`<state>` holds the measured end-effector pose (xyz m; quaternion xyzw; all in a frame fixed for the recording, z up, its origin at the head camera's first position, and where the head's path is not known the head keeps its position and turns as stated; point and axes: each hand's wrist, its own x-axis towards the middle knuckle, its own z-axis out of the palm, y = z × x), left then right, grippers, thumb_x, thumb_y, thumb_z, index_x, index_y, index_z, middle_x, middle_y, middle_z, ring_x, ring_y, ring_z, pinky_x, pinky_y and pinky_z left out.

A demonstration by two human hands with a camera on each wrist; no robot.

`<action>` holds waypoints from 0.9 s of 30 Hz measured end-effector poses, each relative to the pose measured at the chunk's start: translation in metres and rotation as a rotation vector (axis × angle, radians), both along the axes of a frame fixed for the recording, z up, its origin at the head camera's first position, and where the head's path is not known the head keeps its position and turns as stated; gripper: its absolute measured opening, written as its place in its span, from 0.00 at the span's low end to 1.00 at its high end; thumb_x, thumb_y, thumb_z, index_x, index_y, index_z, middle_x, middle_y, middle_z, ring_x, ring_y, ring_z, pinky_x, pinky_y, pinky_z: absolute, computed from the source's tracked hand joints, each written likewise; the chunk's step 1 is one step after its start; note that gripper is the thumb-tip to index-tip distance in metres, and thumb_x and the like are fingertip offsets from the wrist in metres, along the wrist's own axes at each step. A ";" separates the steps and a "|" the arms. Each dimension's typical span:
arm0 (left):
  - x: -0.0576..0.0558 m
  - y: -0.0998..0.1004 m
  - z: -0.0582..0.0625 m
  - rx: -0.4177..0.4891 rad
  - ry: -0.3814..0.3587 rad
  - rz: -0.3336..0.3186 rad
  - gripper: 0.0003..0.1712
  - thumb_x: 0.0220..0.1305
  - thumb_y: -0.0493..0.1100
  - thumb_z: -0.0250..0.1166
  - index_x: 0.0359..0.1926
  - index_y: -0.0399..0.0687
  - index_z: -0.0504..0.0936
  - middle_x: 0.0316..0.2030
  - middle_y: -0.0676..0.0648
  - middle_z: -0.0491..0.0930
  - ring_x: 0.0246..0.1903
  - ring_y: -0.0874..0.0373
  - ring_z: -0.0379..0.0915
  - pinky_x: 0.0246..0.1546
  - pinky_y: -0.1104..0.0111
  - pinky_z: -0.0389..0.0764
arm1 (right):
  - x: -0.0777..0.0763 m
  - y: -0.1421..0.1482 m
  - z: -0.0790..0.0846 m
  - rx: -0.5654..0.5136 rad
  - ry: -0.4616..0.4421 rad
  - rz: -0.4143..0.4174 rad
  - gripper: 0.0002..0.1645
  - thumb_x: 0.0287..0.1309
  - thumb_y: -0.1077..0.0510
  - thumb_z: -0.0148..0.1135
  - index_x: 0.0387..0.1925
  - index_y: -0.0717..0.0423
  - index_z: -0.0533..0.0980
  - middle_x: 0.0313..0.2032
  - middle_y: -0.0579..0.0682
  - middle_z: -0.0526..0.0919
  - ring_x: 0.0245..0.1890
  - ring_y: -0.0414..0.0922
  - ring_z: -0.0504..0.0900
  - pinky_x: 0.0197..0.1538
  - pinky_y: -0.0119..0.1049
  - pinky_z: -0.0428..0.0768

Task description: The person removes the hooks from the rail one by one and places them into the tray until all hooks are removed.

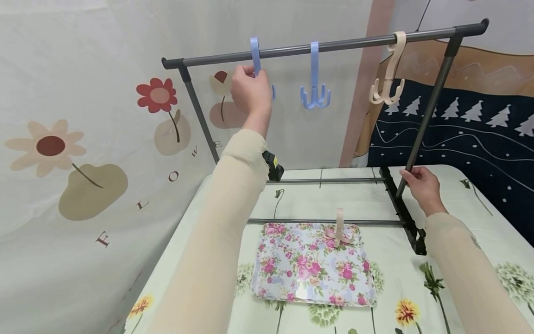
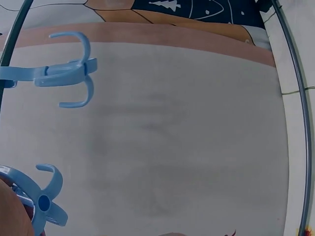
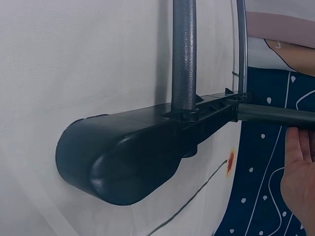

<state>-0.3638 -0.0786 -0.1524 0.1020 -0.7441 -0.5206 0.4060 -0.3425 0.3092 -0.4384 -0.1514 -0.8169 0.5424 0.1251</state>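
My left hand pinches a blue four-prong hook that hangs over the top rail of a dark rack. My fingers cover most of its stem; its prongs show in the left wrist view. To its right on the rail hang a second blue hook and a beige hook. Low on the rack's right upright post, my right hand grips the tube just above the black base foot.
A flowered mat or packet lies in front of the rack, with a pale pink hook on it. Two lower bars join the base. Behind hangs a printed curtain; a flower-print cloth covers the surface.
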 end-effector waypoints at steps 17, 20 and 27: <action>0.006 -0.002 0.024 0.015 0.037 -0.036 0.07 0.64 0.41 0.66 0.43 0.46 0.81 0.38 0.52 0.83 0.39 0.61 0.76 0.40 0.71 0.75 | 0.003 -0.002 0.004 -0.024 0.006 0.023 0.29 0.66 0.34 0.57 0.51 0.55 0.73 0.43 0.46 0.76 0.48 0.46 0.75 0.57 0.51 0.74; 0.009 -0.002 0.020 0.027 0.037 -0.051 0.08 0.64 0.41 0.67 0.43 0.46 0.81 0.37 0.51 0.83 0.38 0.61 0.76 0.40 0.71 0.76 | -0.014 0.011 -0.018 -0.005 -0.001 0.004 0.29 0.63 0.30 0.55 0.50 0.47 0.73 0.44 0.43 0.76 0.46 0.41 0.75 0.50 0.40 0.77; 0.013 -0.005 0.012 0.059 0.070 -0.109 0.09 0.63 0.41 0.69 0.43 0.45 0.82 0.36 0.50 0.83 0.38 0.61 0.77 0.41 0.71 0.77 | -0.017 0.015 -0.026 0.020 0.022 0.013 0.31 0.60 0.26 0.54 0.47 0.45 0.72 0.44 0.45 0.75 0.44 0.39 0.75 0.51 0.39 0.76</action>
